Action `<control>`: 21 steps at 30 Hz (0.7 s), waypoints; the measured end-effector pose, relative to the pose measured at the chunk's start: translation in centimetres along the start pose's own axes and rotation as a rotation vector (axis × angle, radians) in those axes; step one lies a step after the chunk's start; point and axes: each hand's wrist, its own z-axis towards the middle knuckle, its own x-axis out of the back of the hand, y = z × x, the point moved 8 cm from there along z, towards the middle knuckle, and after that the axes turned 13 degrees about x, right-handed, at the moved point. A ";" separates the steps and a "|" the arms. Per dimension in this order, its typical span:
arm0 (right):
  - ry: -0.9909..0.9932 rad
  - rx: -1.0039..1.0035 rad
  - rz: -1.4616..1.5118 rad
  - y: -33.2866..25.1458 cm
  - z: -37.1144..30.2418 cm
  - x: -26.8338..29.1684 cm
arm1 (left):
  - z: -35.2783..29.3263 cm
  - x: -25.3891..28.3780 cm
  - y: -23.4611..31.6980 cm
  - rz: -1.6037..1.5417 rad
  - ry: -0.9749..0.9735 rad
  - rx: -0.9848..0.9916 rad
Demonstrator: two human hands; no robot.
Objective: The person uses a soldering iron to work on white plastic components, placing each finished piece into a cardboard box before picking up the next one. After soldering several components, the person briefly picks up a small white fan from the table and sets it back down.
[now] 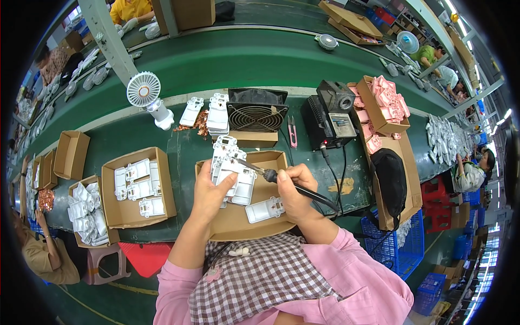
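Observation:
My left hand point(210, 190) is closed on a white plastic fan housing point(224, 154) above a shallow cardboard box point(238, 236). The fingers of my right hand point(297, 190) wrap around the handle of a soldering iron point(269, 175). The iron's tip points left and reaches the housing near a small part on it; whether it touches, I cannot tell. More white housings lie in the box, one of them point(265, 210) below the iron. From the handle, a black cable runs off to the right.
Behind the box stands a black square fan point(257, 115), with pink-handled snips point(292, 131) and a soldering station point(333, 115) to its right. A small white fan point(144, 90) stands further left. Boxes of white housings point(138, 214) and pink parts point(387, 103) flank the work spot. Other people sit nearby.

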 end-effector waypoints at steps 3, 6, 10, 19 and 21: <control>0.060 0.001 0.105 0.0 -0.2 0.2 | -0.2 -0.1 0.5 0.072 0.040 -0.120; 0.019 0.049 0.099 -0.2 -0.2 0.2 | -0.4 -0.3 0.9 0.048 0.003 -0.098; -0.099 0.046 -0.031 -0.1 -0.4 -0.1 | -0.4 -0.2 0.4 -0.197 -0.055 0.034; -0.189 0.007 -0.171 0.1 -0.2 -0.9 | -0.3 0.0 0.5 -0.098 0.035 -0.060; -0.192 -0.005 -0.180 0.2 -0.2 -1.0 | -0.4 0.1 0.6 -0.080 0.027 -0.050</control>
